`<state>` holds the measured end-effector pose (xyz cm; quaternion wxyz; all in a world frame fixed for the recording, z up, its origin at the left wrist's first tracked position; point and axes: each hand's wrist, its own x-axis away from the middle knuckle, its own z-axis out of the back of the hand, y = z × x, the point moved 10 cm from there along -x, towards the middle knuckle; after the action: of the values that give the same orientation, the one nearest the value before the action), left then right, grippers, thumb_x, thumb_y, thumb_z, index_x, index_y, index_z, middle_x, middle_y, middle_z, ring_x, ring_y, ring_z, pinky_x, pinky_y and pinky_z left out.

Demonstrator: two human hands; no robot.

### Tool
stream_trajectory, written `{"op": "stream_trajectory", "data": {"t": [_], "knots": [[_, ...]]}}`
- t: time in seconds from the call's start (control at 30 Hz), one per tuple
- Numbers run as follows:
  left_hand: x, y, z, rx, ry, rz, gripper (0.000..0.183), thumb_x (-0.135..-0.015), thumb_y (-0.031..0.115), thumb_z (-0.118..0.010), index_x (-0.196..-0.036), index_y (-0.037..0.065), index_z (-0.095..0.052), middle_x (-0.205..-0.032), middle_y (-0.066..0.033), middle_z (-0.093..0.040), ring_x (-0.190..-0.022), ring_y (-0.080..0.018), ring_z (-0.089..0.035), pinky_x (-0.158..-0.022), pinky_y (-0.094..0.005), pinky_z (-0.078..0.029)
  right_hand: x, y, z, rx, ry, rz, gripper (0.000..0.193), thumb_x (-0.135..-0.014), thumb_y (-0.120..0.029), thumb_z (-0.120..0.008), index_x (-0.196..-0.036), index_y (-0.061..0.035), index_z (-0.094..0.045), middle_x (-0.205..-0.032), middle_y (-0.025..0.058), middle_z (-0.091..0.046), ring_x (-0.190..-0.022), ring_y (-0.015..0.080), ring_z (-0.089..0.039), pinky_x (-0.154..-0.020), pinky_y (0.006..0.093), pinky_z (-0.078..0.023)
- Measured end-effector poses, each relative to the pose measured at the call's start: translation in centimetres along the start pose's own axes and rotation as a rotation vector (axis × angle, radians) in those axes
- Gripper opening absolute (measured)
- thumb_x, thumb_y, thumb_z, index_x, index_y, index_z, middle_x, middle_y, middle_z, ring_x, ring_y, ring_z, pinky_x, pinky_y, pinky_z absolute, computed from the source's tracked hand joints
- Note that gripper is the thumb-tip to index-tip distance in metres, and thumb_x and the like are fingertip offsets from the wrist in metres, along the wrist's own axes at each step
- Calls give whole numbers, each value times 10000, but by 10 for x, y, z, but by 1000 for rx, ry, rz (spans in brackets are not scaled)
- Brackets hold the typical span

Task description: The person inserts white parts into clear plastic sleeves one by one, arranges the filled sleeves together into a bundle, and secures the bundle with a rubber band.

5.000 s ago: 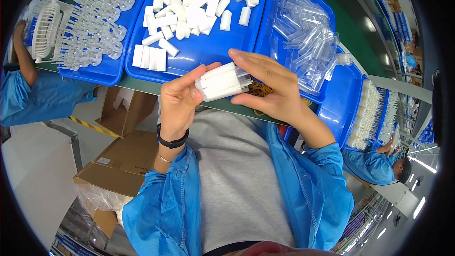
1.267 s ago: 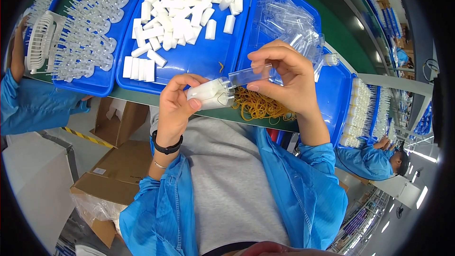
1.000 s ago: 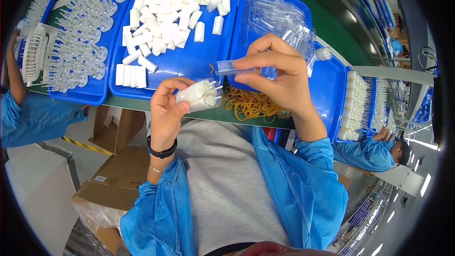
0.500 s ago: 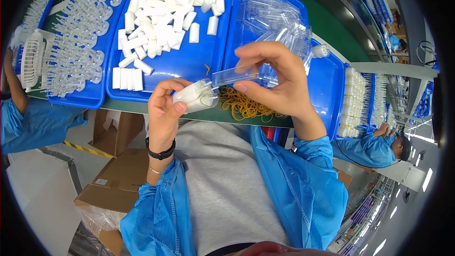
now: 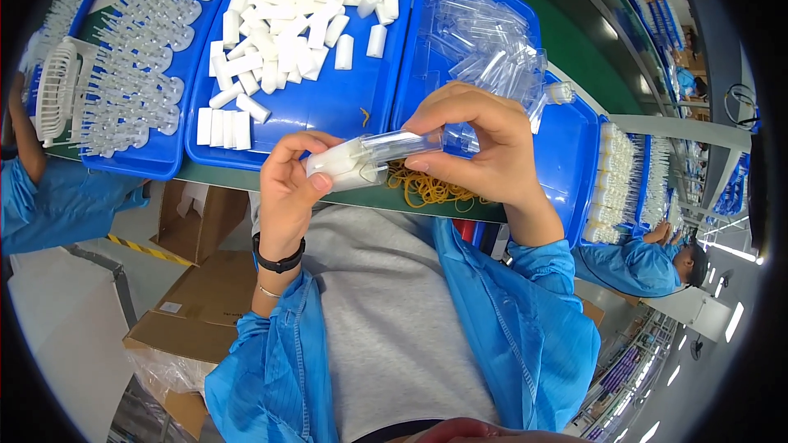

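Just nearside of the blue tray (image 5: pixel 361 86), the left hand (image 5: pixel 287 176) clasps a white bundle (image 5: pixel 338 169) and the right hand (image 5: pixel 488 139) pinches a clear plastic piece (image 5: pixel 402 144) at its end, fit unclear through glare; a skewed push could loosen the bundle.

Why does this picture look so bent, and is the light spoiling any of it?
In the head view, the wide fisheye lens curves straight edges near the rim and leaves dark corners; there too, the white blocks look nearly washed out, the clear plastic piece in the right hand catches glare, and ceiling lights show as bright streaks.
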<state>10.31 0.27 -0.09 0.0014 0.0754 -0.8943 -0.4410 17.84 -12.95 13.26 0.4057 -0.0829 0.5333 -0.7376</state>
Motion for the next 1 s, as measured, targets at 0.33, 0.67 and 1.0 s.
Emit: {"op": "stream_trajectory", "data": {"t": [0.33, 0.67, 1.0], "knots": [[1, 2, 0, 28, -2, -15, 291, -768, 73, -676, -1003, 6, -518, -1055, -156, -559, -988, -195, -551, -866, -315, -446, -5, -11, -10, 74, -68, 92, 246, -642, -87, -778, -857, -53, -663, -841, 53, -660, -720, 176, -594, -610, 272, -463], [2, 2, -4, 30, -40, -5, 272, -777, 3, -647, -1011, -15, -509, -1079, -160, -540, -985, -201, -572, -831, -310, -487, -4, -12, -19, 133, -113, 114, 240, -632, -92, -775, -838, -54, -657, -804, 54, -661, -736, 204, -615, -658, 308, -474], [0, 7, -15, -119, -92, 12, 327, -738, -53, -666, -1021, -12, -508, -1087, -127, -518, -962, -169, -582, -801, -266, -508, 2, -20, -26, 177, -76, 236, 271, -592, -94, -799, -815, -42, -653, -766, 77, -660, -734, 213, -630, -640, 299, -482]]}}
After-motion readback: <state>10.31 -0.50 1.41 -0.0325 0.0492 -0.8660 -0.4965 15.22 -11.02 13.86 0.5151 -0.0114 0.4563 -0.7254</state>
